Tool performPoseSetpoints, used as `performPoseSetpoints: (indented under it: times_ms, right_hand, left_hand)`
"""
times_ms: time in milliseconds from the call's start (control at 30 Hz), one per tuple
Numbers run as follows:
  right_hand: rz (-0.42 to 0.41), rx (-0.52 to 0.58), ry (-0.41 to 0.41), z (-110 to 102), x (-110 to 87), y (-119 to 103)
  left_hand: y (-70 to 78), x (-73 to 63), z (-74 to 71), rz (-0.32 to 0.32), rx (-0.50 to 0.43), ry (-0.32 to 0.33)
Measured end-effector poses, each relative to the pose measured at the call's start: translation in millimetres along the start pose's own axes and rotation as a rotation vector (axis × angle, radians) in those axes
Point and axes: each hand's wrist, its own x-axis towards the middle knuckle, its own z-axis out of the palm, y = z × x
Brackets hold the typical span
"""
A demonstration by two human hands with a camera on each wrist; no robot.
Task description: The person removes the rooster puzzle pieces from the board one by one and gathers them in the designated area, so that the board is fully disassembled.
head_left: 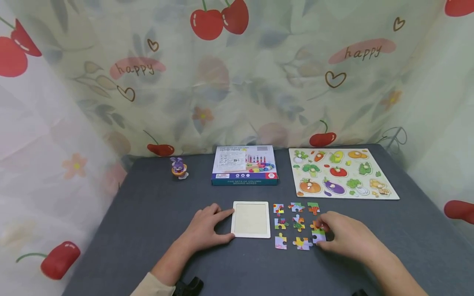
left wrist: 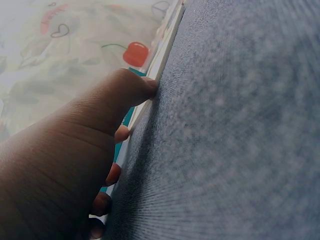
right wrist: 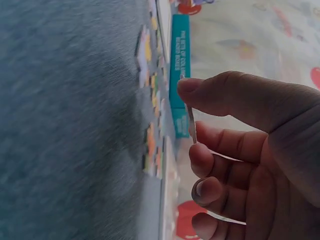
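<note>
My left hand (head_left: pixel 205 228) rests beside the square white puzzle tray (head_left: pixel 269 220), its thumb and forefinger spread and touching the left edge. The recess of the tray shows a plain cream bottom. In the left wrist view, the thumb (left wrist: pixel 147 87) lies against the thin tray edge. My right hand (head_left: pixel 348 234) pinches a purple and green jigsaw piece (head_left: pixel 318 236) between thumb and fingers. That jigsaw piece (right wrist: pixel 191 122) is seen edge-on in the right wrist view, raised off the table. Several other colourful jigsaw pieces (head_left: pixel 280 242) lie in loose rows between the tray and this hand.
A bead-set box (head_left: pixel 244 164) lies at the back middle. To its right is a white vegetable puzzle board (head_left: pixel 348 194), and to its left a small purple rabbit figure (head_left: pixel 179 167). All are on a dark grey tabletop (head_left: pixel 155 222) with printed curtains around it.
</note>
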Motion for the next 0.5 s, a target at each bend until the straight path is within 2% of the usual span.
performPoseSetpoints:
  times_ms: [500]
  right_hand:
    - [0.018,0.028,-0.057,20,-7.5,17]
  left_hand:
    - [-1.7,-2.4,6.3,-0.01,-0.012,-0.008]
